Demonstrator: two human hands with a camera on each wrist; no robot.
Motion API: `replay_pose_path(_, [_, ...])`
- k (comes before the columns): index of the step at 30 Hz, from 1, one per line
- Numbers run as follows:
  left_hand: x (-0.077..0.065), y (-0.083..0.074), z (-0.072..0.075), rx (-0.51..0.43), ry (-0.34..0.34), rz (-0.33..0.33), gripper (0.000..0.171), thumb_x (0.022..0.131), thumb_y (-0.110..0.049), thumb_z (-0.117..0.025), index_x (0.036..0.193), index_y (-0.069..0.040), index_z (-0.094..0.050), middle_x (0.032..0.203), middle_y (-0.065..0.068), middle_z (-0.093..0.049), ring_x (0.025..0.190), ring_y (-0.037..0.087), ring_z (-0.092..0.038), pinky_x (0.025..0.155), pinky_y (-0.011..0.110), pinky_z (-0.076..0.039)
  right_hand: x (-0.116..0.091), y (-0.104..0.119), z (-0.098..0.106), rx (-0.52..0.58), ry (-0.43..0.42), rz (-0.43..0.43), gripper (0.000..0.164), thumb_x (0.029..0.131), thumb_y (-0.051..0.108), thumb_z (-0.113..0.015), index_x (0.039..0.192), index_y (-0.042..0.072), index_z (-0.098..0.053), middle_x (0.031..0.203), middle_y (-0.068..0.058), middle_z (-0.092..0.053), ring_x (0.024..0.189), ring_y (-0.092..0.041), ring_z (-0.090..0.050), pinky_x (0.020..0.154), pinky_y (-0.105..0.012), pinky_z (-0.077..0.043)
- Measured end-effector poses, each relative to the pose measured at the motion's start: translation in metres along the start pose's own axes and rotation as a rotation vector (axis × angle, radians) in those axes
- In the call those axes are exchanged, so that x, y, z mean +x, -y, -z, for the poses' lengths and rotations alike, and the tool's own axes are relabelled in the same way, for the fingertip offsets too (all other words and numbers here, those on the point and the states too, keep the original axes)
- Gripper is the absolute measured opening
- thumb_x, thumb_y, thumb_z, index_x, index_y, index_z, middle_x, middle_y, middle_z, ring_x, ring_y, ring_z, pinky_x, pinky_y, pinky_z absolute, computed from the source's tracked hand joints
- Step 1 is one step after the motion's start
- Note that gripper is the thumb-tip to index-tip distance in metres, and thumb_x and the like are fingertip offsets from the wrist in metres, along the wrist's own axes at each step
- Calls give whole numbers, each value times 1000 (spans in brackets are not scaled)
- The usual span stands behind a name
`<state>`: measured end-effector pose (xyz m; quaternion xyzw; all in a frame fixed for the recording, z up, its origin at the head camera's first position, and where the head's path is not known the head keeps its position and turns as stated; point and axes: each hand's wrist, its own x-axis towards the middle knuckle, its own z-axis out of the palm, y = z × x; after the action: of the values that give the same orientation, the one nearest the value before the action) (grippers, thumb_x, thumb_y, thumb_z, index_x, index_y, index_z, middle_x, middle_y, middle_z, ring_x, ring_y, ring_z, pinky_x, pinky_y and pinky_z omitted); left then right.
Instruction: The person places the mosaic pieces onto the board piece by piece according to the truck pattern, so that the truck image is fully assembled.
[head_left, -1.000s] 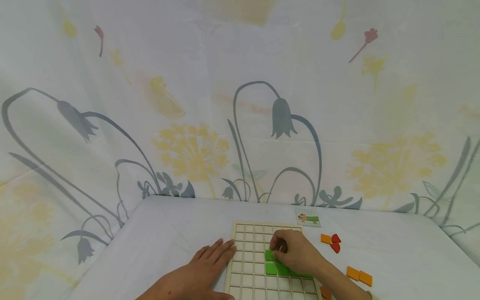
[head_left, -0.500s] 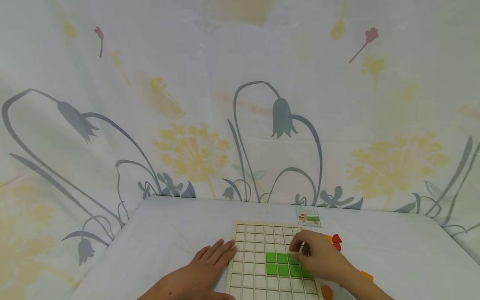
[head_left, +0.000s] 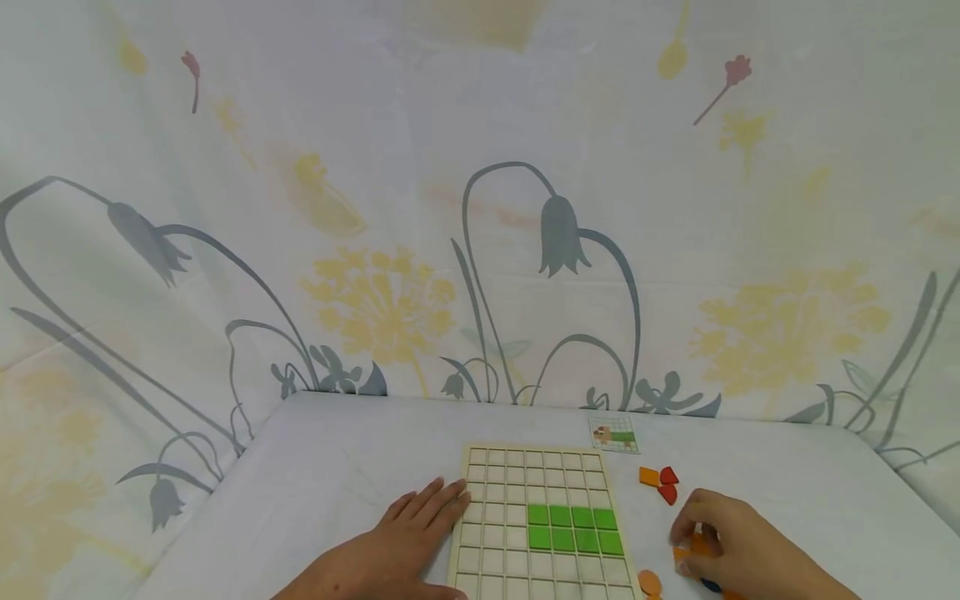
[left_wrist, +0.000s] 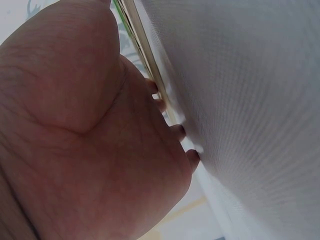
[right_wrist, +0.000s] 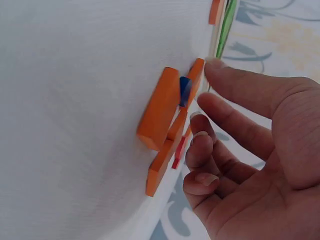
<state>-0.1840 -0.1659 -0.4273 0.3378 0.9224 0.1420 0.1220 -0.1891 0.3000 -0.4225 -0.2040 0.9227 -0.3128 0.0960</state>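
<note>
My left hand lies flat with straight fingers, its fingertips on the left edge of a pale gridded board. In the left wrist view the palm fills much of the picture beside the board's side. Two rows of green square tiles sit in the board's right half. Right of the board, my right hand has bent fingers, thumb and index finger at opposite edges of an orange tile. A dark blue piece and further orange tiles lie close beside it.
Behind the board lies a small picture card. An orange square and two red pieces lie right of the board. A round orange piece is near its lower right edge. A flower-printed cloth rises behind the white table.
My right hand has moved off the board, right and toward me, to the orange tiles. The upper green row now shows uncovered on the board. The left hand stays put.
</note>
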Motion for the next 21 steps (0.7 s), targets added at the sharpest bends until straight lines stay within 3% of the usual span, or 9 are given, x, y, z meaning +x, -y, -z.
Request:
replay_pose_path(6, [0, 10, -7, -32, -14, -32, 105, 96, -77, -57, 172, -16, -16, 179, 3, -12, 164, 36, -12, 123, 66, -22, -3, -3, -5, -24, -1, 61, 19, 89, 16, -85, 93, 19, -67, 88, 9, -55, 74, -2, -48, 63, -24, -41])
replay_pose_path(12, [1, 12, -8, -24, -22, -51, 105, 96, -77, -55, 172, -16, -15, 179, 3, -10, 164, 35, -11, 124, 64, -22, -2, 1, -8, 71, 34, 97, 23, 89, 7, -82, 95, 15, -61, 77, 9, -52, 70, -2, -47, 59, -26, -38])
replay_pose_path(21, [0, 9, -7, 11, -30, -47, 105, 97, -77, -55, 172, -15, -16, 179, 5, -12, 163, 36, -13, 124, 64, -24, 15, 31, -16, 147, -14, 149, 15, 96, 16, -79, 96, 18, -64, 85, 7, -62, 75, -4, -56, 64, -24, -49])
